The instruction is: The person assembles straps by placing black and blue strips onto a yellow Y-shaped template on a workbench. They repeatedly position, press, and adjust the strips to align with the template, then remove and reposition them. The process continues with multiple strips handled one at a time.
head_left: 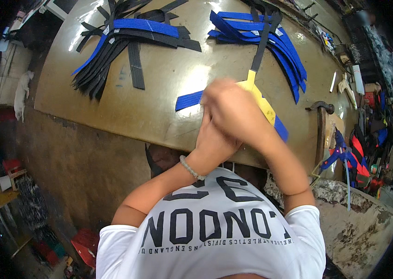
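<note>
My right hand (233, 107) is curled and blurred by motion, over the work table (159, 116) near its front edge. Beneath it is my left hand (216, 140), with a beaded bracelet on the wrist; its fingers are mostly hidden. What the right fingers grip, if anything, is hidden too. A blue strap (189, 100) sticks out to the left of the hands. To their right lies a flat yellow piece (266, 110), its narrow end meeting a black strap (260, 49). Another blue end (280, 129) shows below the yellow piece.
At the far left lies a bundle of black and blue straps (113, 56). A bundle of blue straps (284, 51) lies far right. A metal clamp (322, 109) stands at the table's right edge, with red, black and blue items (359, 158) beyond it.
</note>
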`<control>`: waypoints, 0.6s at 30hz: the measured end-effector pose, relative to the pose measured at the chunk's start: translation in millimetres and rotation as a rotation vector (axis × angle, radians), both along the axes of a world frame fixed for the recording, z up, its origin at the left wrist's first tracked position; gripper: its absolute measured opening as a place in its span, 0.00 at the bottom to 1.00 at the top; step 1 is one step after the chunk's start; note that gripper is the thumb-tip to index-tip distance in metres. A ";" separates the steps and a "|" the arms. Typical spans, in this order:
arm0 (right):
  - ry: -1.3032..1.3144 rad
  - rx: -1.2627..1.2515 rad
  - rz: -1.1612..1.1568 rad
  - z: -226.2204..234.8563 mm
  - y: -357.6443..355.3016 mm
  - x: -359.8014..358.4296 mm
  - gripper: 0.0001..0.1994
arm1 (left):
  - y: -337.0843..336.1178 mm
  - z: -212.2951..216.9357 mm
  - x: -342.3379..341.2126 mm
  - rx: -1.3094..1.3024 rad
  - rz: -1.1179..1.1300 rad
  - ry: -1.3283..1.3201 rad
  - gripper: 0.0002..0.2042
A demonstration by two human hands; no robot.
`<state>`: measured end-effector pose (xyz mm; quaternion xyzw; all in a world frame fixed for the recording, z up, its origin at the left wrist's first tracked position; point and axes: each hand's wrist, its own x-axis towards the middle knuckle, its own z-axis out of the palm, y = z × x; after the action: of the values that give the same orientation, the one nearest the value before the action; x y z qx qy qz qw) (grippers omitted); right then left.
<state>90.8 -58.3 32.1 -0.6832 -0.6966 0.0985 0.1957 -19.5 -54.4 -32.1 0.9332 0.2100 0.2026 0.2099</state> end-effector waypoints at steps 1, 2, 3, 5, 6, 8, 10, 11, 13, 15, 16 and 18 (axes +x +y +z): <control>-0.030 0.088 -0.198 0.8 -5.4 10.4 0.07 | 1.7 2.3 -1.3 0.109 -0.019 0.145 0.31; -0.064 0.103 -0.338 1.2 -11.7 23.0 0.08 | 2.2 5.1 0.1 0.162 0.043 0.135 0.30; -0.097 0.119 -0.463 0.0 -17.4 34.2 0.10 | 5.1 8.2 0.8 0.168 0.045 0.118 0.30; -0.067 0.021 -0.575 -3.8 -37.1 47.5 0.12 | 14.9 15.4 1.7 0.172 0.011 0.133 0.29; -0.061 -0.062 -0.678 -7.7 -46.6 49.0 0.13 | 23.3 17.6 4.9 0.117 0.029 0.031 0.26; 0.018 0.156 -0.500 -17.9 -63.2 43.8 0.13 | 41.4 19.3 11.5 0.021 0.044 0.003 0.25; 0.121 0.187 -0.428 -20.8 -83.7 42.3 0.11 | 49.6 18.3 18.0 0.065 0.062 -0.089 0.20; 0.143 0.205 -0.537 -19.7 -95.8 43.6 0.11 | 51.5 17.3 19.7 0.047 0.020 -0.062 0.19; 0.220 0.199 -0.727 -14.4 -121.4 49.5 0.11 | 53.2 15.9 20.4 0.029 -0.054 -0.028 0.17; 0.160 0.126 -0.946 -11.3 -142.4 58.2 0.12 | 52.4 16.2 22.7 -0.117 -0.077 -0.139 0.13; 0.299 0.184 -0.954 -14.1 -148.0 59.8 0.13 | 52.8 17.9 23.7 -0.197 -0.107 -0.148 0.12; 0.591 0.231 -1.105 -20.0 -154.3 61.6 0.16 | 57.2 25.0 27.3 -0.294 -0.159 -0.162 0.08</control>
<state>152.5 -212.6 12.1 -0.8604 -0.1640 0.0915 0.4738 7.7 2.8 -7.1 0.8867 0.1452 0.2273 0.3756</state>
